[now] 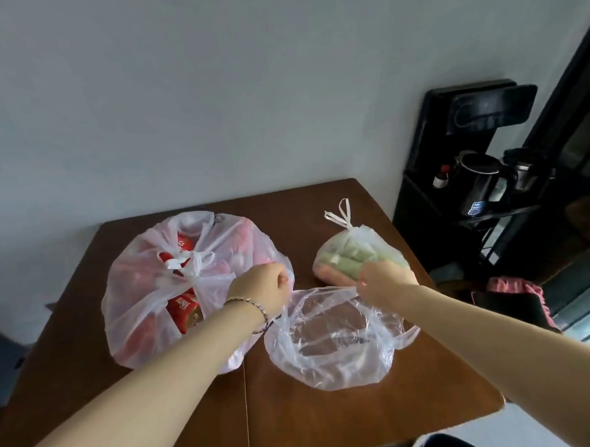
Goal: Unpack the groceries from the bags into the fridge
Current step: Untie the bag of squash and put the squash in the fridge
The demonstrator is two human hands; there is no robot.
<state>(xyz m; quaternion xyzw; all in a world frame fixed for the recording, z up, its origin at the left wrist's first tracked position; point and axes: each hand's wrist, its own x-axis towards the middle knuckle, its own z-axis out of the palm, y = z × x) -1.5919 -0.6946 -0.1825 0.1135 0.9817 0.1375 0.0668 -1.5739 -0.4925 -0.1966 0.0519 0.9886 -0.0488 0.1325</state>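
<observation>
Nearest, below both hands, a thin clear bag (327,351) sags on the bench (331,426). The left hand (266,286) and right hand (383,280) each pinch its rim, fingers curled, pulling the mouth apart. The film looks light, limp and slippery, so the gathered rim seems the surest hold; what it contains I cannot tell. Just left of the left hand sits a knotted large bag (147,299) of red cartons (183,309), probably heavy, best supported from beneath. Beyond the right hand lies a tied small bag (349,251) of greens.

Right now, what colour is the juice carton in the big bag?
Juice carton: red, white lettering; head view.
</observation>
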